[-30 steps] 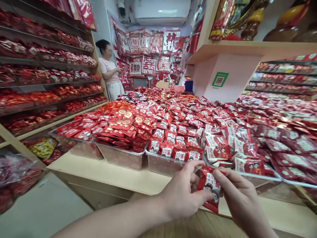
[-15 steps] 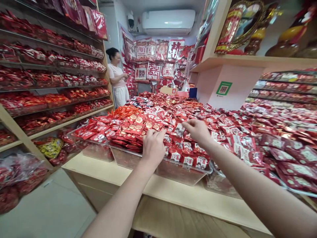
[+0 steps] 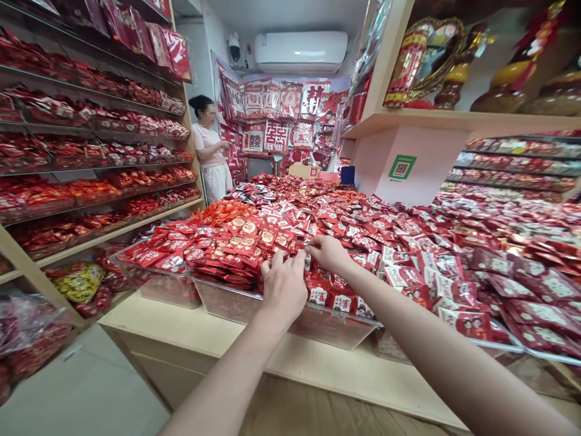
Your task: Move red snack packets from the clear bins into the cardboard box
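Note:
My left hand (image 3: 285,283) rests over the red packets at the front of a clear plastic bin (image 3: 336,327), its fingers bent and somewhat apart, with their tips among the packets. Just right of it is my right hand (image 3: 329,253), thumb and fingers pressed together near the left hand's fingertips. Whatever the right hand pinches is hidden. Red packets with white labels (image 3: 342,303) lie below the right hand. To the left, red packets with gold print (image 3: 240,245) are heaped beside my left hand.
The bins stand on a pale wooden counter (image 3: 218,324). Shelves of red packets (image 3: 104,163) line the left. A person (image 3: 211,148) stands at the back left. An overhanging shelf (image 3: 454,120) holds ornaments at the upper right. Maroon packets (image 3: 540,290) lie at the right.
My right hand has moved left and slightly down, close to my left hand. The white-and-grey packet seen at its fingertips before is no longer visible there. The camera view has shifted slightly.

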Available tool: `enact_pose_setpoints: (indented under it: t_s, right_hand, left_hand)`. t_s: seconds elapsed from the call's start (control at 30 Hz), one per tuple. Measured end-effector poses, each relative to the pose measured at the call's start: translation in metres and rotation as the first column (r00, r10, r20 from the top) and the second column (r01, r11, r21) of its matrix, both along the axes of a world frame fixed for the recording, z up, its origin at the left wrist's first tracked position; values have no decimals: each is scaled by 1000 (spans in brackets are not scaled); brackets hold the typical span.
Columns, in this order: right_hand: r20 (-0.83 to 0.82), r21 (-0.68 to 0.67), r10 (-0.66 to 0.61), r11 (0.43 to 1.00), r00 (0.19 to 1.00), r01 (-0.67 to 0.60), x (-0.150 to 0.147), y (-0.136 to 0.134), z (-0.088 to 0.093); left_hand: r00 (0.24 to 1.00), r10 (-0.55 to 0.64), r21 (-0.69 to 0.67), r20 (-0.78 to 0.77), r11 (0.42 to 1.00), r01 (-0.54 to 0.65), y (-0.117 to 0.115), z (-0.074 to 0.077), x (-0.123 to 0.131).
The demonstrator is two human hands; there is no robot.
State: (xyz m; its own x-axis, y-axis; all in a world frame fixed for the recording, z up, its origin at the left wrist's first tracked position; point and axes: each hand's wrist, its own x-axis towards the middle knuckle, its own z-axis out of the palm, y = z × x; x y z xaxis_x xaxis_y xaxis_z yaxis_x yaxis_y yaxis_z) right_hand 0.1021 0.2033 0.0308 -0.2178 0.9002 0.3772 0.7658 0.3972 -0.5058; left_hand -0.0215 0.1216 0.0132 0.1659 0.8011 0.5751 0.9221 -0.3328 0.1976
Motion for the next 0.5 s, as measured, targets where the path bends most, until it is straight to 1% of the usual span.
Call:
enact_pose_setpoints:
  t_s: [0.13, 0.2, 0.23, 0.27, 0.33, 0.37, 0.4, 0.43, 0.47, 0.5]
  right_hand:
    - [-8, 72, -18, 997, 1000, 18, 4, -4, 8]
    - [-37, 131, -40, 990, 999, 44, 9, -17, 15]
    - [-53, 157, -50, 986, 997, 57, 13, -28, 18]
    - [-72, 173, -49, 983, 996, 61, 17, -43, 21]
    - [-107, 163, 0, 986, 994, 18, 25, -85, 21]
    - [-137, 120, 70, 991, 988, -54, 29, -109, 19]
    - [-146, 50, 171, 985, 974, -165, 32, -135, 14]
    - [-110, -77, 290, 951, 951, -299, 35, -160, 7]
    - [-92, -142, 323, 932, 942, -334, 36, -185, -2]
    - [-83, -176, 339, 921, 937, -349, 37, -206, -12]
  left_hand:
    - [1000, -1, 0, -2, 1000, 1, 1, 0, 1]
    - [1000, -5, 12, 7, 1000, 5, 1, 0, 1]
    - [1000, -10, 20, 13, 1000, 10, 1, 0, 2]
    - [1000, -15, 30, 21, 999, 15, 1, 0, 2]
    - [999, -30, 51, 39, 998, 28, 2, -1, 3]
    - [998, -37, 64, 50, 997, 34, 2, -2, 3]
    - [997, -44, 79, 61, 996, 39, 2, -2, 3]
    - [996, -54, 99, 77, 994, 46, 3, -2, 3]
    - [993, -72, 125, 98, 990, 59, 3, -2, 3]
    - [987, -106, 160, 121, 983, 86, 2, 0, 3]
